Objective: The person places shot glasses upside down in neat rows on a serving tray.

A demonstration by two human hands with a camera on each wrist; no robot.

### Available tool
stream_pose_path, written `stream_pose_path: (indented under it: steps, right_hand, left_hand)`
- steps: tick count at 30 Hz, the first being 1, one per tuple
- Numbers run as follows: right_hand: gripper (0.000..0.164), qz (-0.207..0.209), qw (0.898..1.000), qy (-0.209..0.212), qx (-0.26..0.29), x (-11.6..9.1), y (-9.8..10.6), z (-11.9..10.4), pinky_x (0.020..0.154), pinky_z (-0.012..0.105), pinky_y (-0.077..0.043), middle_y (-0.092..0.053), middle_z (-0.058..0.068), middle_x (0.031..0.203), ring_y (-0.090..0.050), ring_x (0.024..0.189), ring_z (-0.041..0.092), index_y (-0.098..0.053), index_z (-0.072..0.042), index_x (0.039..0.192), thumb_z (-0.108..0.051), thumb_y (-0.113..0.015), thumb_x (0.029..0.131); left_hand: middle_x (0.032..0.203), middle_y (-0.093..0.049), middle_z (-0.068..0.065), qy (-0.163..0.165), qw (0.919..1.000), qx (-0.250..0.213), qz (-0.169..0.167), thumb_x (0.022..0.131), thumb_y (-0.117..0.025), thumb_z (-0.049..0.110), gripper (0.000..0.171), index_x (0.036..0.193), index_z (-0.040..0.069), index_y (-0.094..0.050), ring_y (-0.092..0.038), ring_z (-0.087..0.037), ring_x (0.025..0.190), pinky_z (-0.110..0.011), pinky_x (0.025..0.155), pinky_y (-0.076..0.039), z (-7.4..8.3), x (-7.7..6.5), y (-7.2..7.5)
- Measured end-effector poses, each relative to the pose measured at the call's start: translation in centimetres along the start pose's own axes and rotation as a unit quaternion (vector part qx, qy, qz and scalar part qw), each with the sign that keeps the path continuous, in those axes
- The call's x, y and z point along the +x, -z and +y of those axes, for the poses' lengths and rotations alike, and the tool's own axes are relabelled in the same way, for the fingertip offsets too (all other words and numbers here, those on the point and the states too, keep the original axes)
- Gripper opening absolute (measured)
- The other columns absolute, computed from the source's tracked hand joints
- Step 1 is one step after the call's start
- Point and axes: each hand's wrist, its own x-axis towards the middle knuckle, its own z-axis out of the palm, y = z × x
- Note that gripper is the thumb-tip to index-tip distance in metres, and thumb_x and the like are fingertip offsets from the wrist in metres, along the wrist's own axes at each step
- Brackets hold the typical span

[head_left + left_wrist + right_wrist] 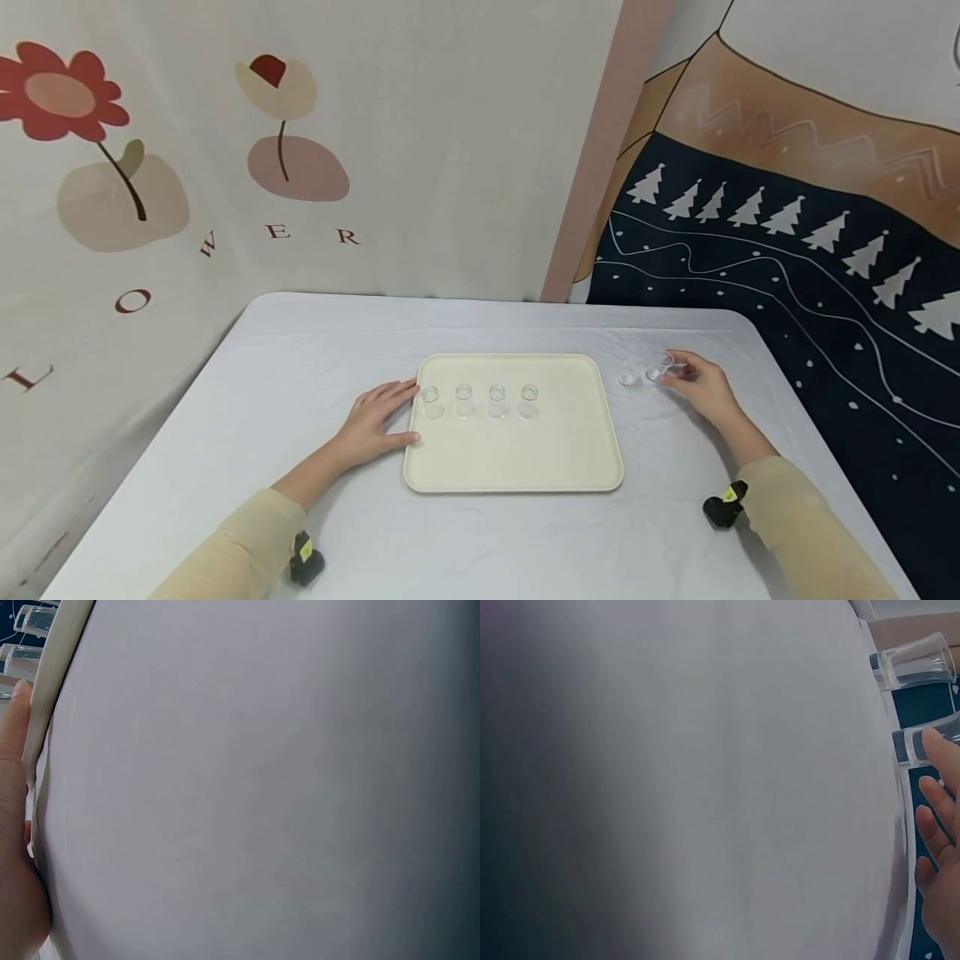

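Several small clear shot glasses stand in a row on a cream tray [517,467], among them one shot glass [497,402] near its middle. They look upside down, narrower ends up. My left hand [372,427] rests at the tray's left edge, fingers extended and thumb on the rim; the left wrist view shows the thumb [15,727] against it. Right of the tray, my right hand [705,390] pinches another shot glass [657,367] between thumb and fingers. In the right wrist view this glass [911,746] is upright, its thick base at the cloth. A further upright shot glass [915,664] stands beside it.
A white cloth [517,542] covers the table. Behind it hangs a pale curtain [450,167] with flowers and letters, and a dark printed cloth [750,333] with trees lies along the right side. Black wrist cameras sit on both sleeves.
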Motion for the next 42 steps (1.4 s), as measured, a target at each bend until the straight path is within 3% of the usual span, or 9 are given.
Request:
stream_pose_path:
  steps: [11,19,23,33,42]
  right_hand:
    - [0.049,-0.009,1.0,-0.017,0.009,0.4,-0.7,0.2,0.073,0.025,-0.044,-0.063,0.017,0.111,-0.052,0.089,0.021,-0.06,0.0,0.125,-0.024,-0.076,0.085]
    - [0.042,-0.016,1.0,-0.017,0.004,0.4,-0.9,0.1,0.077,0.036,-0.046,-0.064,0.017,0.102,-0.053,0.091,0.025,-0.062,0.001,0.12,-0.021,-0.074,0.086]
    - [0.04,-0.015,1.0,-0.02,0.003,0.2,-1.0,0.1,0.075,0.034,-0.046,-0.063,0.016,0.1,-0.053,0.09,0.024,-0.063,0.001,0.119,-0.021,-0.074,0.087]
    - [0.042,0.0,1.0,-0.022,0.002,-0.4,-0.8,0.1,0.071,0.029,-0.045,-0.063,0.013,0.096,-0.053,0.087,0.022,-0.064,0.0,0.116,-0.03,-0.073,0.087]
    - [0.034,0.029,0.999,-0.022,0.014,-1.5,-0.4,-0.9,0.071,0.028,-0.043,-0.063,0.012,0.094,-0.052,0.086,0.018,-0.066,-0.001,0.112,-0.022,-0.074,0.086]
  left_hand:
    - [0.151,-0.036,-0.011,-0.004,1.0,0.003,0.004,0.082,-0.072,0.044,0.078,0.144,0.008,-0.042,-0.025,-0.037,0.137,-0.063,0.106,-0.012,-0.2,-0.2,0.0]
    - [0.151,-0.035,-0.011,-0.006,1.0,0.001,0.006,0.082,-0.072,0.044,0.079,0.145,0.007,-0.042,-0.025,-0.037,0.137,-0.063,0.106,-0.012,-0.3,-0.2,-0.1]
    - [0.15,-0.036,-0.012,-0.014,0.9998,0.002,0.015,0.082,-0.072,0.044,0.078,0.144,0.007,-0.043,-0.026,-0.038,0.136,-0.063,0.105,-0.013,-0.2,-0.3,-0.1]
    - [0.15,-0.037,-0.012,-0.01,0.9999,0.001,0.012,0.081,-0.073,0.045,0.079,0.144,0.007,-0.043,-0.027,-0.038,0.136,-0.063,0.106,-0.013,-0.1,-0.2,-0.2]
    - [0.151,-0.035,-0.01,0.003,1.0,0.004,-0.001,0.08,-0.073,0.046,0.081,0.145,0.009,-0.041,-0.024,-0.035,0.138,-0.061,0.108,-0.011,-0.1,-0.1,0.0]
